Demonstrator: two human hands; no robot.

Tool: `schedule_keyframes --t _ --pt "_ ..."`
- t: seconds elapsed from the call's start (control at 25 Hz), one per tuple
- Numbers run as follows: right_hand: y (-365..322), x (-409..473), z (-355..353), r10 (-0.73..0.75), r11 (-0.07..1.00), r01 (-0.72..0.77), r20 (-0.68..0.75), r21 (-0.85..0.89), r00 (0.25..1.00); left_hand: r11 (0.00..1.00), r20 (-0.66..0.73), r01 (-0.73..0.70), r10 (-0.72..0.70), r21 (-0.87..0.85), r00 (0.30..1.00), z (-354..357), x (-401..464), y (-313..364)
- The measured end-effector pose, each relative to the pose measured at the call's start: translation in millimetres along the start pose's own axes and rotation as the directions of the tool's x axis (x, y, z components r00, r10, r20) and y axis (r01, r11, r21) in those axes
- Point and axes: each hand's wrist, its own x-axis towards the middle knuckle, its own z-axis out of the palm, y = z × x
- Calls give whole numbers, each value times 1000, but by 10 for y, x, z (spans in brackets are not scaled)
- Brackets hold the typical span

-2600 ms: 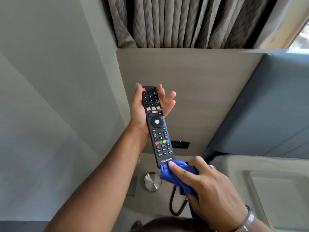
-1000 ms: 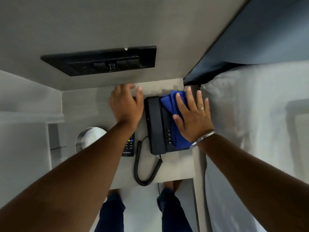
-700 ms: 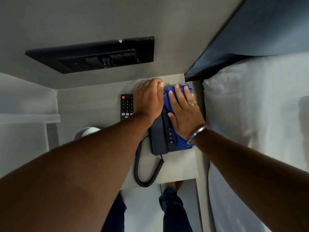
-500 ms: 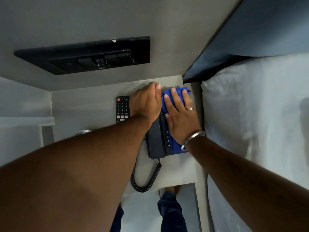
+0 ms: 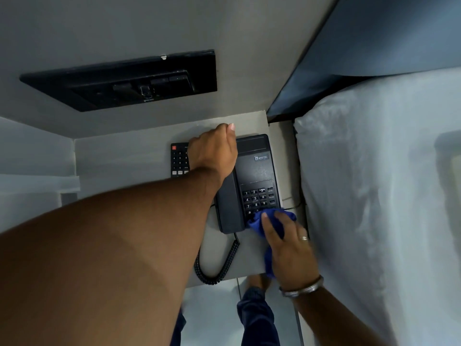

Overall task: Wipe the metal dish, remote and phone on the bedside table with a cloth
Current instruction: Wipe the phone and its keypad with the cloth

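Note:
A black desk phone (image 5: 254, 171) stands on the bedside table (image 5: 124, 156) beside the bed. My left hand (image 5: 213, 151) rests closed over the top of its handset (image 5: 228, 211). My right hand (image 5: 287, 248) presses a blue cloth (image 5: 257, 222) against the phone's near edge, just below the keypad. A black remote (image 5: 178, 159) lies left of the phone, its lower part hidden under my left forearm. The metal dish is hidden behind that arm.
The phone's coiled cord (image 5: 217, 268) loops over the table's near edge. A black switch panel (image 5: 124, 81) is set in the wall above. A white pillow (image 5: 374, 196) and bed lie close on the right. My feet (image 5: 254, 283) stand on the floor below.
The remote went from my left hand onto the table. My right hand has dragged the cloth from the phone's far end down over the keypad to its near edge; my left hand stays on the handset.

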Motion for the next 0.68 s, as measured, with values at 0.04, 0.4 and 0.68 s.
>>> schedule_keyframes --t 0.04,0.4,0.68 --pt "65 -27 -96 85 996 -84 -31 33 996 1000 7 4 -4 1 1000 1 1 6" --pt "-242 510 -443 -129 992 129 -125 -8 984 1000 23 14 -14 4 1000 27 6 19" --pt "92 526 -597 -105 975 99 -16 -198 994 998 38 -65 64 7 997 -14 11 -25"
